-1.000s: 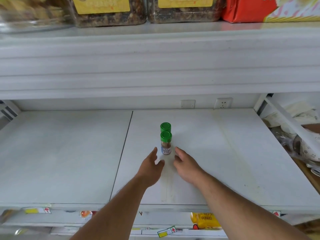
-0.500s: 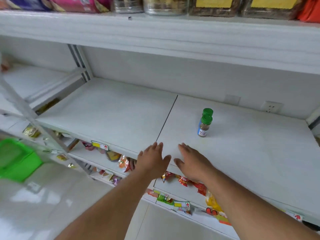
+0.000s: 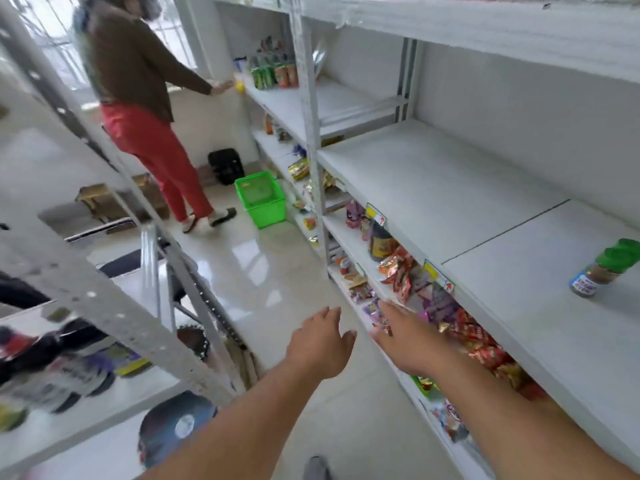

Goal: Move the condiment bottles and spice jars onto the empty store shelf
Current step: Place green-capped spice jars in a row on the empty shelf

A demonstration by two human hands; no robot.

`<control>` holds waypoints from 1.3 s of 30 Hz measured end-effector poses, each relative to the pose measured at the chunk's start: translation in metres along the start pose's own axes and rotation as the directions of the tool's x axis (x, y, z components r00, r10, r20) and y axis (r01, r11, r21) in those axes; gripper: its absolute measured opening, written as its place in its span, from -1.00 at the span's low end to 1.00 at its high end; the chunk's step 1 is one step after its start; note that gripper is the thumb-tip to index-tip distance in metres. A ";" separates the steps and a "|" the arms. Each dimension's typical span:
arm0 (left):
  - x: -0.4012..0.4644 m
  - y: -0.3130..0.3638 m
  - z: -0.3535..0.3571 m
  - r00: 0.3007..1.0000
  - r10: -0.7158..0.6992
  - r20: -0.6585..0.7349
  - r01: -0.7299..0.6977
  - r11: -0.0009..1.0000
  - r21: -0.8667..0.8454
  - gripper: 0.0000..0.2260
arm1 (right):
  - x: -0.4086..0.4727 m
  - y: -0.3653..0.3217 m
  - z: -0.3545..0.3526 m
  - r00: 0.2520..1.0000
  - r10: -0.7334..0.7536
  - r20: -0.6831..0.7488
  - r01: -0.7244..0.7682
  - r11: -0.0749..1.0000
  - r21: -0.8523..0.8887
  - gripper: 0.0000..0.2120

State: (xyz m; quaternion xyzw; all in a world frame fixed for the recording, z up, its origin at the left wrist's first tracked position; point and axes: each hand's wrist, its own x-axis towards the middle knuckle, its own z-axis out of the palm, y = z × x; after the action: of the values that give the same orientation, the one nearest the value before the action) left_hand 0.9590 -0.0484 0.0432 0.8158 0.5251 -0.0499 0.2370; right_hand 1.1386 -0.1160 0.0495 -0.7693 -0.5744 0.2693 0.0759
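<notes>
Both hands have pulled off the shelf [image 3: 433, 181]: left hand [image 3: 320, 341] and right hand [image 3: 408, 337] hang empty, fingers loose, over the aisle. Two green-capped spice jars [image 3: 601, 271] stand far right. Light, rigid, probably glass; grip the body.

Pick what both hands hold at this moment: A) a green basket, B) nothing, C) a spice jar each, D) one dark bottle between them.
B: the left hand and right hand hang over the aisle floor with fingers spread and empty, while the green-capped spice jars stand on the white shelf.
</notes>
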 end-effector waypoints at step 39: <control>-0.491 -0.450 0.010 0.496 -0.849 -0.183 0.635 0.498 -0.590 -0.41 | -0.194 -0.512 0.334 0.512 -0.723 0.463 0.822 0.569 -0.020 -0.35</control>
State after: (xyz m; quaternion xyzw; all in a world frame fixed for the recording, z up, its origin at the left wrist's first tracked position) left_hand 0.3465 -0.3108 0.0466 0.4035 0.8675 0.1633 0.2408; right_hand 0.5019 -0.1912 0.0494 -0.3583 -0.8877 0.2882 -0.0244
